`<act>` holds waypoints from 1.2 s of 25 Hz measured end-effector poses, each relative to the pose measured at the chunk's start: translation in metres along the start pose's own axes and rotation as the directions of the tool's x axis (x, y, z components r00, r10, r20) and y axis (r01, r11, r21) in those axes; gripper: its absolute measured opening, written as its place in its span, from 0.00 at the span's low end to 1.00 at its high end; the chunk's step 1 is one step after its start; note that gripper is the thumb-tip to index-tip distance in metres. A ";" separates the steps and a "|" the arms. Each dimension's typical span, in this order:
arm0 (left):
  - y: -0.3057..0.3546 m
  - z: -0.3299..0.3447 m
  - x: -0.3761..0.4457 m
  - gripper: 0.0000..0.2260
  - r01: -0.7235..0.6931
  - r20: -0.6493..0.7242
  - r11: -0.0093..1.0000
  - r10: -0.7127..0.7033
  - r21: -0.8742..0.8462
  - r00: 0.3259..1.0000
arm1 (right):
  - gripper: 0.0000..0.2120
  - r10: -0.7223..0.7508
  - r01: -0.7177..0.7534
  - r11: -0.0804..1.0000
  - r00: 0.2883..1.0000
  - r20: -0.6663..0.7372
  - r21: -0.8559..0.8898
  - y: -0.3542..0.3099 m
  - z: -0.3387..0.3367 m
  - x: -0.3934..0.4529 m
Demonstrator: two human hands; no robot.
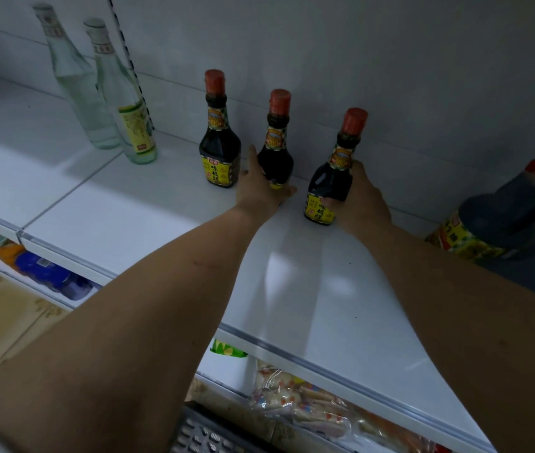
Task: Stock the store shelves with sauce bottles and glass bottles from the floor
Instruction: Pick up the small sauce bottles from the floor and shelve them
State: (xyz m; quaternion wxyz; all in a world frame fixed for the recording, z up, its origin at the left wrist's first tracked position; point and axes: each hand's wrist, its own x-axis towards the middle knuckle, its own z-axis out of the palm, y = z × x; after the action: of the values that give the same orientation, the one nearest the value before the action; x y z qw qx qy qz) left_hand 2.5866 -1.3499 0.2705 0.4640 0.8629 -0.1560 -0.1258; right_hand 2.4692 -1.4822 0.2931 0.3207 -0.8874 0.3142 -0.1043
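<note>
Both hands curl low around dark sauce bottles on the shelf (292,273), the left hand (261,188) on the middle bottle (276,158) and the right hand (362,197) on the right bottle (333,181); full glass looks heavy, slick and breakable, so the wide body is the safest hold.

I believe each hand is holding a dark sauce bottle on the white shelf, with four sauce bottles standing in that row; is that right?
Not quite: the head view shows three sauce bottles in that row, not four. The left hand holds the middle sauce bottle, the right hand holds the right sauce bottle, and the left sauce bottle stands untouched on the white shelf.
</note>
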 end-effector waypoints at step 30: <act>-0.058 0.041 -0.426 0.27 -0.444 0.648 0.712 -0.021 0.544 0.761 | 0.28 0.342 -0.333 0.939 0.931 0.130 -0.084 0.121 -0.001 -0.472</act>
State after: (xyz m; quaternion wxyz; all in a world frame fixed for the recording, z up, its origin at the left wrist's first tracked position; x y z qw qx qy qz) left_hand 2.1892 -1.1869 0.2302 0.0572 0.8551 -0.4356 -0.2754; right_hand 2.0409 -1.2600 0.2247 0.3284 -0.8347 0.4414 0.0259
